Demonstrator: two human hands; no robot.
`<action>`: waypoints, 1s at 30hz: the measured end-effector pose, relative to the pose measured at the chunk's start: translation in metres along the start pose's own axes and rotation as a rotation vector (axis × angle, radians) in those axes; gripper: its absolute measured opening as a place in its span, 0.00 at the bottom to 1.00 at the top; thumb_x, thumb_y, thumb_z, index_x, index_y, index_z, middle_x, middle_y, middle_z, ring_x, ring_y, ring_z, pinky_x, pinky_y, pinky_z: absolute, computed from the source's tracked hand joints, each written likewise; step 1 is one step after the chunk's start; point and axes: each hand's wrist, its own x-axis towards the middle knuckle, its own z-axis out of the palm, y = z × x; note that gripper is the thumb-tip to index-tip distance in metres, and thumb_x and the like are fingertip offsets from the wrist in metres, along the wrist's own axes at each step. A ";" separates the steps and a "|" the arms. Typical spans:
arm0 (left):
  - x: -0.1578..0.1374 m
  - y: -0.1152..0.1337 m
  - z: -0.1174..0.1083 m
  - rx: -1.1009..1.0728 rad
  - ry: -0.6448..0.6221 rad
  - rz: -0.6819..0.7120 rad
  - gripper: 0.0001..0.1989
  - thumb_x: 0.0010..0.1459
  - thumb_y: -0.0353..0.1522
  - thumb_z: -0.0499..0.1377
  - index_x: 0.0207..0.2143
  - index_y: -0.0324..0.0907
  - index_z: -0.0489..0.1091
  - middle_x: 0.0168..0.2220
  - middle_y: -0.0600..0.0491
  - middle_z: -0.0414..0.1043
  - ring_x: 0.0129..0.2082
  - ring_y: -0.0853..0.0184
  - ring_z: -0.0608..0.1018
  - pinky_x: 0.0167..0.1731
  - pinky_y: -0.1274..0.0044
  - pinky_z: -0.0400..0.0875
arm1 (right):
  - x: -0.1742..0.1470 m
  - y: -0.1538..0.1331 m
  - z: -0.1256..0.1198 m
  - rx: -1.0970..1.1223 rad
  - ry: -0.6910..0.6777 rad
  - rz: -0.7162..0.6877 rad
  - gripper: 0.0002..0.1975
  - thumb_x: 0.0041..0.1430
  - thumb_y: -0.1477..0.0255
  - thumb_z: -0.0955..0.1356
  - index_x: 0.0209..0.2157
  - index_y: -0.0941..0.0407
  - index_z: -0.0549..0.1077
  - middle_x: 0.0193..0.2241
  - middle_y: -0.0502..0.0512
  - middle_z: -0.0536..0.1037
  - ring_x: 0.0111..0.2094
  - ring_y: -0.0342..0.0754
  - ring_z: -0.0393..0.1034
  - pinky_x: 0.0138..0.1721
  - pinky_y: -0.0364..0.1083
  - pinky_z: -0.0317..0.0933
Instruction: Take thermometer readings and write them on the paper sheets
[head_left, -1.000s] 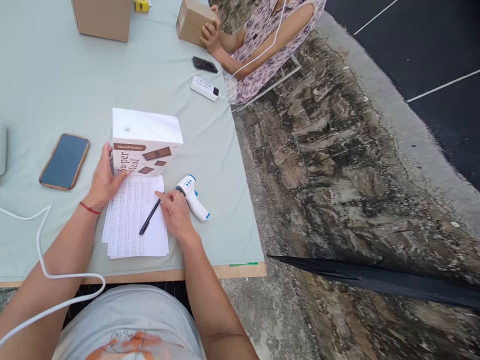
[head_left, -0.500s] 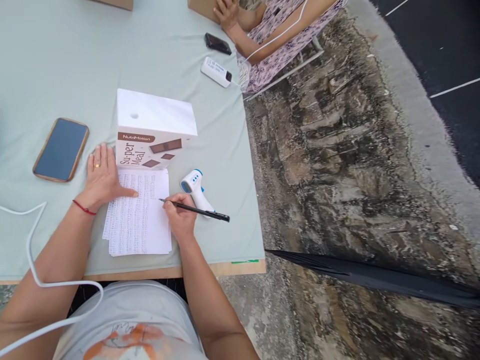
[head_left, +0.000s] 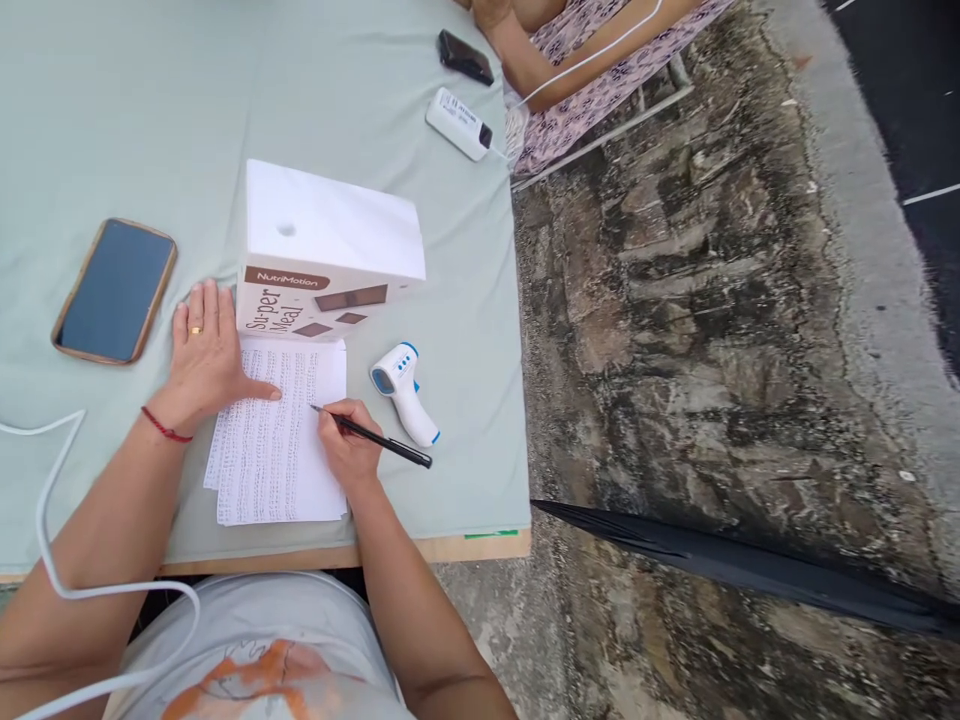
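My left hand (head_left: pixel 208 355) lies flat on the cloth, fingers stretched out, its thumb across the left part of a stack of paper sheets (head_left: pixel 277 460). Columns of small handwriting cover much of the top sheet. In my right hand (head_left: pixel 349 445) is a black pen (head_left: pixel 386 441), pinched near its tip, which points at the right-hand side of the written columns. Just beyond the sheets stands a white box (head_left: pixel 330 225) printed "NutriMotion Super Meal". A white and blue infrared thermometer (head_left: pixel 405 392) rests to the right of my right hand.
A phone in a brown case (head_left: pixel 116 292) lies left of my left hand. Farther off are a dark device (head_left: pixel 465 57) and a white device with a cable (head_left: pixel 457 122), near another person's arm (head_left: pixel 536 75). The table's wooden edge (head_left: pixel 262 556) runs in front of me; a white cable crosses my left arm.
The view has shifted slightly, so the box and devices appear farther right. My right hand with the pen has moved a little left and down over the sheet. My left hand stays flat.
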 end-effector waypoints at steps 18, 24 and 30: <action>0.001 0.000 0.001 -0.010 -0.001 -0.005 0.86 0.34 0.62 0.78 0.81 0.30 0.40 0.81 0.26 0.35 0.80 0.27 0.39 0.77 0.43 0.33 | 0.002 -0.005 -0.004 -0.055 -0.055 -0.051 0.06 0.57 0.68 0.68 0.26 0.51 0.74 0.20 0.45 0.72 0.21 0.43 0.63 0.26 0.44 0.61; 0.001 0.001 -0.001 0.007 -0.039 -0.010 0.87 0.35 0.63 0.77 0.81 0.28 0.37 0.82 0.27 0.31 0.81 0.27 0.36 0.77 0.42 0.31 | 0.001 -0.005 -0.004 -0.051 -0.065 -0.013 0.06 0.56 0.67 0.68 0.25 0.51 0.72 0.19 0.45 0.72 0.21 0.43 0.63 0.26 0.45 0.61; 0.001 0.001 -0.001 0.032 -0.056 -0.015 0.86 0.38 0.64 0.75 0.81 0.28 0.34 0.82 0.27 0.30 0.81 0.28 0.35 0.77 0.43 0.31 | 0.001 -0.001 -0.003 -0.063 -0.049 0.016 0.05 0.55 0.67 0.68 0.26 0.51 0.72 0.20 0.45 0.72 0.22 0.44 0.63 0.27 0.45 0.63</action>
